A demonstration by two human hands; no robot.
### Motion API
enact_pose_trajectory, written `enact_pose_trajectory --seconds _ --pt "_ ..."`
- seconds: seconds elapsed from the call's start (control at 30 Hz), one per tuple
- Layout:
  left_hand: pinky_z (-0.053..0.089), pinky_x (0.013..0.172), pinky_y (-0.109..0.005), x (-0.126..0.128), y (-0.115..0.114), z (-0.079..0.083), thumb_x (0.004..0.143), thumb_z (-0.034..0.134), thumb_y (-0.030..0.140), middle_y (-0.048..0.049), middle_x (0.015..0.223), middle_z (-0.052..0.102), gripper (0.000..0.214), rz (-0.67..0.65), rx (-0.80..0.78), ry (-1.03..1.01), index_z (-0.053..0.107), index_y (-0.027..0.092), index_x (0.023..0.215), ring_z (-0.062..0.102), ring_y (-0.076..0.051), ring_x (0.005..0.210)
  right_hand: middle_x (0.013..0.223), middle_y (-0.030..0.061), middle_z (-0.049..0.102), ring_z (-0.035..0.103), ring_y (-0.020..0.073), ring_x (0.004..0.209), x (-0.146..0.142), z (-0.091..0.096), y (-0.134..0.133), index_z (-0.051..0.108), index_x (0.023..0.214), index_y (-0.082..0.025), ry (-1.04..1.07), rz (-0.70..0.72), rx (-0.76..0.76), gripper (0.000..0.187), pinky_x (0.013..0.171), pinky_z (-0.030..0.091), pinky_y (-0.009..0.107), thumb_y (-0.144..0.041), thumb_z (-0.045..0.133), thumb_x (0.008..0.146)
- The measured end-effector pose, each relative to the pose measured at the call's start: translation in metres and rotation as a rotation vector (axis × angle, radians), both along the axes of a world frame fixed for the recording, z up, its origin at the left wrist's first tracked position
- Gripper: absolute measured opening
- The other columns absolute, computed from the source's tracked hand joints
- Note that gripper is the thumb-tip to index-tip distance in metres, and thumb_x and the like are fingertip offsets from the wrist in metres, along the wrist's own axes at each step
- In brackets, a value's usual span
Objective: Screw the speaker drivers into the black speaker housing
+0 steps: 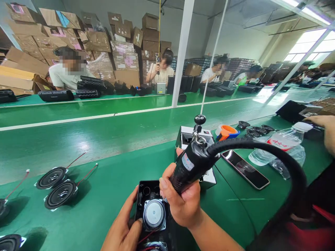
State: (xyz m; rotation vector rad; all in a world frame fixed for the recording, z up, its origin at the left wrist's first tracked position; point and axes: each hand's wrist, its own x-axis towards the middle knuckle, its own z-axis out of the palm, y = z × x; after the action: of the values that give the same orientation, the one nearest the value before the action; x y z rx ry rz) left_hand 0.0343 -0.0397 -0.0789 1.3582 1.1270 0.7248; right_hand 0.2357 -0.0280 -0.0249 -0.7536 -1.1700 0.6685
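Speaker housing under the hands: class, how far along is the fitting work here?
Done: one driver sits in the black housing. In hand: the right hand grips an electric screwdriver over it while the left hand steadies it. Left: loose speakers wait on the green table.

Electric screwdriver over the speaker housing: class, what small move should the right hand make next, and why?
Probably lower and steady the electric screwdriver onto a corner screw of the speaker driver. The right hand grips the tool tilted over the black housing, where the driver sits in place, and the left hand braces the housing's edge. The bit tip is hidden behind the hand, so this is a guess.
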Motion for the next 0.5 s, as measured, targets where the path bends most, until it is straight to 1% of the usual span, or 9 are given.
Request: enact_pose_trajectory --seconds 0.1,0.13,0.17,0.23,0.3,0.4,0.5 --pt "0.055 0.121 -0.055 0.007 -0.004 0.012 0.102 0.056 0.050 -0.0079 0.162 0.063 0.078 0.058 -0.078 -0.019 0.035 0.025 0.173 0.067 -0.038 0.140 0.082 -0.0087 0.058 0.053 0.0078 0.061 -0.002 -0.001 -0.002 0.051 0.109 -0.030 -0.005 0.028 0.009 0.027 0.059 0.050 0.021 -0.013 0.070 0.100" --pt "0.058 0.117 -0.053 0.010 -0.006 0.016 0.100 0.060 0.050 -0.0076 0.158 0.066 0.078 0.078 -0.082 -0.028 0.038 0.026 0.172 0.068 -0.038 0.138 0.082 -0.0089 0.058 0.053 0.0078 0.061 -0.003 0.000 -0.003 0.051 0.111 -0.032 -0.006 0.036 0.016 0.030 0.058 0.049 0.021 -0.011 0.070 0.099" --pt "0.059 0.117 -0.052 0.012 -0.006 0.019 0.098 0.064 0.049 -0.0074 0.157 0.067 0.079 0.094 -0.069 -0.035 0.043 0.025 0.170 0.067 -0.038 0.139 0.082 -0.0092 0.058 0.053 0.0078 0.062 -0.004 0.001 -0.003 0.051 0.113 -0.033 -0.011 0.044 0.023 0.034 0.058 0.049 0.020 -0.009 0.069 0.097" --pt "0.053 0.123 -0.051 0.015 -0.007 0.021 0.094 0.070 0.048 -0.0078 0.160 0.064 0.076 0.123 -0.025 -0.047 0.052 0.024 0.165 0.059 -0.038 0.149 0.081 -0.0103 0.057 0.053 0.0076 0.062 -0.005 0.004 -0.003 0.051 0.117 -0.035 -0.024 0.059 0.034 0.042 0.056 0.047 0.018 -0.005 0.069 0.094" --pt "0.047 0.128 -0.053 0.017 -0.007 0.020 0.095 0.069 0.050 -0.0092 0.164 0.061 0.075 0.136 -0.019 -0.064 0.053 0.023 0.163 0.053 -0.039 0.153 0.079 -0.0114 0.057 0.053 0.0073 0.062 -0.005 0.007 -0.002 0.051 0.118 -0.036 -0.030 0.063 0.031 0.045 0.056 0.046 0.016 -0.004 0.069 0.092" --pt "0.044 0.129 -0.059 0.018 -0.007 0.017 0.099 0.061 0.052 -0.0113 0.167 0.057 0.075 0.120 -0.067 -0.091 0.046 0.023 0.167 0.053 -0.040 0.153 0.078 -0.0111 0.058 0.054 0.0075 0.062 -0.003 0.008 0.001 0.053 0.112 -0.032 -0.033 0.068 0.005 0.039 0.057 0.049 0.017 -0.007 0.072 0.090" --pt "0.035 0.134 -0.060 0.018 -0.007 0.016 0.102 0.055 0.048 -0.0113 0.170 0.053 0.070 0.089 -0.028 -0.052 0.046 0.022 0.166 0.048 -0.037 0.158 0.076 -0.0098 0.058 0.055 0.0082 0.060 -0.001 0.007 0.003 0.054 0.110 -0.028 -0.012 0.079 -0.040 0.033 0.056 0.051 0.019 -0.012 0.073 0.090"
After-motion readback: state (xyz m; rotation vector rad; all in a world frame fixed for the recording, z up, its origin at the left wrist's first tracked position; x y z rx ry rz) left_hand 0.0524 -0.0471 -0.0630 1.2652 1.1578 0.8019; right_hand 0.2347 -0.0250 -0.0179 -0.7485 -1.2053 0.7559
